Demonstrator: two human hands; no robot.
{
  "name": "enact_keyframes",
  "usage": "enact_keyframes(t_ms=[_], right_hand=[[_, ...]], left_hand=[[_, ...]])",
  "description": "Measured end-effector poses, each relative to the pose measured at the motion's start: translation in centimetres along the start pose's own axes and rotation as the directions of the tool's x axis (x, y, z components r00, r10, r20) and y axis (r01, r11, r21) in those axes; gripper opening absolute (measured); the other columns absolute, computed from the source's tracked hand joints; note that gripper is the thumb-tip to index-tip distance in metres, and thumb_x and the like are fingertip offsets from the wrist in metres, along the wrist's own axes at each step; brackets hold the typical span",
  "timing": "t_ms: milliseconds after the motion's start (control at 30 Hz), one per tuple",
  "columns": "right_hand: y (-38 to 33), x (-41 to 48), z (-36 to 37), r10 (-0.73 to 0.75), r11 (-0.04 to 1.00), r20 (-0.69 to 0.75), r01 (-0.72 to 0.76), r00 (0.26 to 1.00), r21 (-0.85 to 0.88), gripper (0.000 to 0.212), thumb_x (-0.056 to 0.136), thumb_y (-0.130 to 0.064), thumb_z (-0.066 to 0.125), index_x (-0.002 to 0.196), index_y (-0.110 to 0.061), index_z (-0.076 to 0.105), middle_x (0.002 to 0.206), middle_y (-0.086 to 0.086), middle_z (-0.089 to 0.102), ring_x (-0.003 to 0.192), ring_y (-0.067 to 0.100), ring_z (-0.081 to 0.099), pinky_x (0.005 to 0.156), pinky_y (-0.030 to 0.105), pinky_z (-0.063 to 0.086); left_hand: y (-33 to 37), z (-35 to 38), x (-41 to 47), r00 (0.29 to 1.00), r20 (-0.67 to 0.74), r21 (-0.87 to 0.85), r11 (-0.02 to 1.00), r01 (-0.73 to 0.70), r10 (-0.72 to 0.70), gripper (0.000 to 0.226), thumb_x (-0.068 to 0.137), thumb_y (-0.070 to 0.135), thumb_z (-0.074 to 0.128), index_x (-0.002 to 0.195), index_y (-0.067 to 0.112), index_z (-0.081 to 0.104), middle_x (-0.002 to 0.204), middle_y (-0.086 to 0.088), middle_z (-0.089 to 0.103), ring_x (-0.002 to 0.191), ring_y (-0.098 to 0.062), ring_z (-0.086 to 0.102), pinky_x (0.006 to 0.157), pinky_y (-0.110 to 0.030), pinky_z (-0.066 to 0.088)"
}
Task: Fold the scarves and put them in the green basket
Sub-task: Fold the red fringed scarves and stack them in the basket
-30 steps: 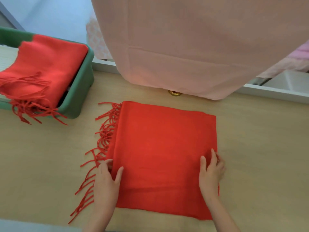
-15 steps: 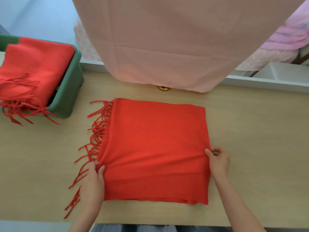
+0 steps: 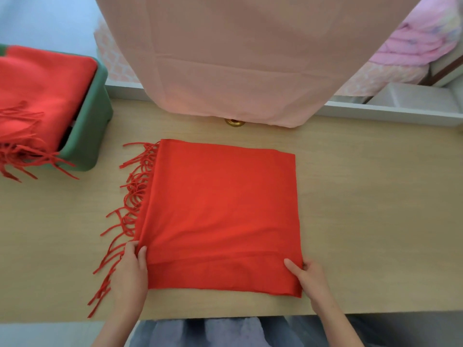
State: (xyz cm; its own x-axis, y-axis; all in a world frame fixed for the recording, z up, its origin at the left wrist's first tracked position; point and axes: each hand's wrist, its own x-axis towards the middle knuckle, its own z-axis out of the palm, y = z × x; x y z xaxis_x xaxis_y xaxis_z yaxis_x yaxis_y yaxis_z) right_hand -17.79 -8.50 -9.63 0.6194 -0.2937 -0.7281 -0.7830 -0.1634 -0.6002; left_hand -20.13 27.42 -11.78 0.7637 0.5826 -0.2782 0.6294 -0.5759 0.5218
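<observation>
The left hand (image 3: pixel 130 272) is pinching the near left corner of the red scarf (image 3: pixel 220 216), thumb on top of the cloth and fingers tucked at the edge, right where the fringe (image 3: pixel 125 209) is trailing out past the hand's outer side. The right hand (image 3: pixel 309 279) is gripping the near right corner in the same way, thumb lying on the cloth and the other fingers curled under the edge. The scarf is lying folded into a rough square on the wooden table (image 3: pixel 375 221), stretching away from both hands and filling the space between them. Far beyond the left hand and off to its outer side, the green basket (image 3: pixel 87 136) is sitting on the table with another folded red scarf (image 3: pixel 42 96) resting on top, its tassels hanging over the rim. Straight ahead of both hands, a pink cloth (image 3: pixel 238 58) is hanging down to the table's far edge.
</observation>
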Motion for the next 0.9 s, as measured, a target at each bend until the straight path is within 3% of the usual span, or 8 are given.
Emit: enact_keyframes(t_ms=[100, 167, 267, 400, 500, 667, 800, 900], right_hand=[[0.2, -0.5, 0.0, -0.088, 0.995, -0.180, 0.079, 0.980, -0.052, 0.014, 0.079, -0.012, 0.076, 0.084, -0.007, 0.064, 0.084, 0.011, 0.070, 0.078, 0.024, 0.066, 0.071, 0.039, 0.053], [-0.2, -0.6, -0.1, -0.188, 0.974, -0.289, 0.140, 0.939, -0.177, 0.024, 0.074, -0.017, 0.080, 0.075, -0.007, 0.058, 0.075, 0.010, 0.066, 0.070, 0.024, 0.061, 0.060, 0.035, 0.047], [-0.5, -0.8, 0.1, -0.214, 0.950, -0.260, 0.139, 0.942, -0.279, 0.036, 0.071, -0.026, 0.083, 0.082, -0.008, 0.054, 0.076, 0.002, 0.060, 0.069, 0.019, 0.057, 0.058, 0.031, 0.041], [-0.9, -0.2, -0.1, -0.140, 0.972, -0.236, 0.087, 0.962, -0.218, 0.039, 0.079, -0.044, 0.073, 0.094, -0.011, 0.058, 0.087, -0.001, 0.061, 0.085, 0.021, 0.060, 0.072, 0.032, 0.044], [-1.3, 0.7, -0.1, -0.098, 0.988, -0.210, 0.071, 0.973, -0.134, 0.036, 0.084, -0.040, 0.068, 0.101, -0.009, 0.062, 0.097, 0.002, 0.065, 0.094, 0.019, 0.061, 0.086, 0.037, 0.048], [-2.0, 1.4, 0.2, -0.081, 0.995, -0.172, 0.089, 0.982, 0.040, 0.010, 0.081, -0.016, 0.074, 0.088, -0.012, 0.067, 0.092, 0.011, 0.070, 0.085, 0.025, 0.065, 0.079, 0.040, 0.054], [-2.0, 1.2, -0.4, -0.025, 0.985, -0.190, 0.057, 0.981, 0.164, 0.021, 0.076, -0.008, 0.078, 0.083, 0.001, 0.060, 0.086, 0.019, 0.067, 0.077, 0.030, 0.064, 0.072, 0.041, 0.054], [-1.9, 1.4, -0.8, -0.038, 0.989, -0.213, 0.068, 0.976, 0.131, 0.026, 0.071, -0.004, 0.081, 0.077, -0.005, 0.056, 0.082, 0.014, 0.064, 0.071, 0.023, 0.058, 0.063, 0.032, 0.046]], left_hand=[[0.2, 0.2, 0.0, 1.000, 0.004, -0.082, 0.997, -0.010, 0.011, 0.014, 0.098, 0.016, 0.046, 0.109, 0.007, 0.050, 0.100, -0.022, 0.063, 0.087, -0.039, 0.061, 0.073, -0.044, 0.043], [0.4, 0.4, 0.1, 1.000, 0.004, -0.128, 0.992, -0.020, 0.021, 0.011, 0.098, 0.015, 0.045, 0.107, 0.009, 0.049, 0.100, -0.018, 0.063, 0.088, -0.036, 0.060, 0.077, -0.045, 0.045], [0.2, 0.4, 0.0, 1.000, -0.014, -0.091, 0.996, -0.017, 0.016, 0.014, 0.098, 0.012, 0.047, 0.109, 0.005, 0.050, 0.098, -0.022, 0.063, 0.086, -0.040, 0.061, 0.071, -0.040, 0.042], [-0.4, 0.1, -0.3, 0.999, -0.008, 0.001, 0.999, -0.045, 0.045, 0.021, 0.097, 0.014, 0.049, 0.115, 0.003, 0.051, 0.100, -0.025, 0.065, 0.086, -0.044, 0.062, 0.069, -0.044, 0.044], [-0.7, 0.1, -0.1, 0.999, 0.016, -0.022, 0.999, -0.027, 0.027, 0.025, 0.098, 0.018, 0.047, 0.119, 0.005, 0.051, 0.109, -0.023, 0.064, 0.094, -0.042, 0.061, 0.074, -0.045, 0.044], [-0.9, -0.1, 0.1, 1.000, 0.016, -0.051, 0.998, -0.024, 0.025, 0.021, 0.098, 0.018, 0.047, 0.114, 0.006, 0.054, 0.106, -0.022, 0.064, 0.094, -0.041, 0.061, 0.076, -0.045, 0.044], [-1.3, 0.0, 0.5, 1.000, 0.012, -0.120, 0.993, 0.018, -0.017, 0.018, 0.099, 0.018, 0.046, 0.109, 0.007, 0.055, 0.101, -0.022, 0.064, 0.089, -0.040, 0.060, 0.072, -0.045, 0.042], [-1.2, 0.2, 0.6, 1.000, 0.005, -0.178, 0.984, 0.025, -0.024, 0.017, 0.099, 0.015, 0.046, 0.107, 0.004, 0.056, 0.102, -0.022, 0.063, 0.092, -0.039, 0.058, 0.075, -0.045, 0.041]])
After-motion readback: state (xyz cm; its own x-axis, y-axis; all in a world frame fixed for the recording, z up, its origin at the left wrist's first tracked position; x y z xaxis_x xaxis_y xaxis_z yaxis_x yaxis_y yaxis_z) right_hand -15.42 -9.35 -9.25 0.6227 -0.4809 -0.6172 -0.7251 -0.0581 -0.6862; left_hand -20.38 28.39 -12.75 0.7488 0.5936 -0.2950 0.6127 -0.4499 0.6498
